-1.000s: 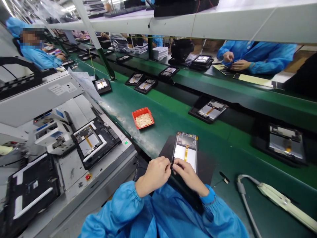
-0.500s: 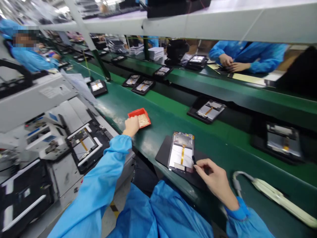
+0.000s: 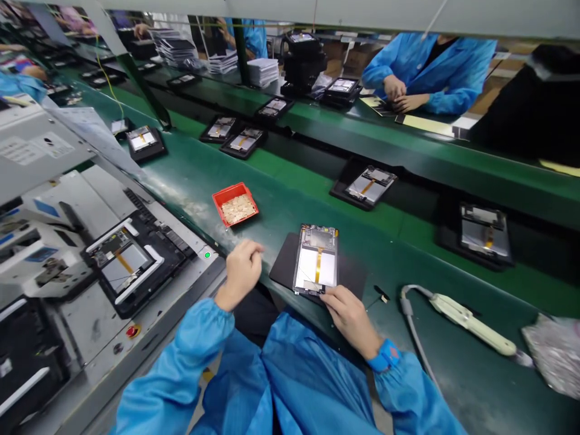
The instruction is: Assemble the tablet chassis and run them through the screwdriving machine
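Note:
An opened tablet lies on a dark flat pad on the green bench, its inner parts, white battery and orange ribbon cable showing. My right hand pinches the tablet's lower right corner between thumb and fingers. My left hand hovers left of the tablet with its fingers closed; anything in them is too small or hidden to name. Beyond it stands a red bin holding many small pale pieces. A small black part with a thin wire lies on the bench right of the tablet.
On the right, a pale handheld tool with a cord lies near a silvery plastic bag. A machine with a tablet in its fixture stands at left. More opened tablets line the conveyor; a co-worker sits opposite.
My left hand has come out of the red bin and back towards me. My right hand has shifted to the tablet's lower corner, apart from the small black part. The view has turned downward.

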Demonstrator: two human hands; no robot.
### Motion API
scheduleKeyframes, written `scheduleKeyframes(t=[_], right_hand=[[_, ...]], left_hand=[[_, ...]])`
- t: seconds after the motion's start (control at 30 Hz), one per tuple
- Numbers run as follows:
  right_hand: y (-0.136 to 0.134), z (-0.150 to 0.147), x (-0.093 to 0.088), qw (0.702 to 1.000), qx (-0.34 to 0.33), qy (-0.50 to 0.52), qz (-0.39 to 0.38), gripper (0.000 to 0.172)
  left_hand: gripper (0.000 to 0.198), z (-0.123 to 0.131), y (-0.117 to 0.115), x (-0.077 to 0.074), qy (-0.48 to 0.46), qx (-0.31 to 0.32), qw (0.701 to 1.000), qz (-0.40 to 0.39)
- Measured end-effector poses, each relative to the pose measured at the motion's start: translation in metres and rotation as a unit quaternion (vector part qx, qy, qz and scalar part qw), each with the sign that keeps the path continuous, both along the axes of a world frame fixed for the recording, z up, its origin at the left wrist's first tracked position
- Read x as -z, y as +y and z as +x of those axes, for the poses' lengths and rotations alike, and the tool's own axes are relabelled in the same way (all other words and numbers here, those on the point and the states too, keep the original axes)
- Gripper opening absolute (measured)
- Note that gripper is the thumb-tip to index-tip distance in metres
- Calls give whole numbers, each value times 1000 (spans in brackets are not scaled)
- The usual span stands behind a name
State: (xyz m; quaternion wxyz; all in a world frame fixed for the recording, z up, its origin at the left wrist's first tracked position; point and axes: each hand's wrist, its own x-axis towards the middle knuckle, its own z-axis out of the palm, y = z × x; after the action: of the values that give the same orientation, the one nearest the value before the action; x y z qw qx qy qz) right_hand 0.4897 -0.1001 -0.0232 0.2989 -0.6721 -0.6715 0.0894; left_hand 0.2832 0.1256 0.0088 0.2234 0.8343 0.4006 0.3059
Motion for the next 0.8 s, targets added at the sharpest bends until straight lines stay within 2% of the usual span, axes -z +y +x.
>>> scheduleKeyframes(t=[0.1,0.17,0.27,0.33,0.43,0.57,0.8], right_hand=[[5,-2,0,1000,-10,-24,1,30],[7,-3,0,999,-16,-42,2,32],[7,-4,0,997,-24,-70,4,32],[4,-3,1,995,-27,-93,-1,33],[-3,-1,2,991,-15,-133,-11,32],[-13,0,3,985,10,-167,-30,36],[-20,-8,4,973,41,-220,-59,49]], left_hand=[[28,0,-42,9,-26,66,997,-16],[31,4,-64,15,-8,136,991,-10],[39,12,-88,26,75,266,961,29],[42,18,-99,32,137,307,939,65],[44,21,-108,39,193,306,925,115],[46,22,-113,45,215,303,914,162],[45,22,-116,45,227,312,902,193]])
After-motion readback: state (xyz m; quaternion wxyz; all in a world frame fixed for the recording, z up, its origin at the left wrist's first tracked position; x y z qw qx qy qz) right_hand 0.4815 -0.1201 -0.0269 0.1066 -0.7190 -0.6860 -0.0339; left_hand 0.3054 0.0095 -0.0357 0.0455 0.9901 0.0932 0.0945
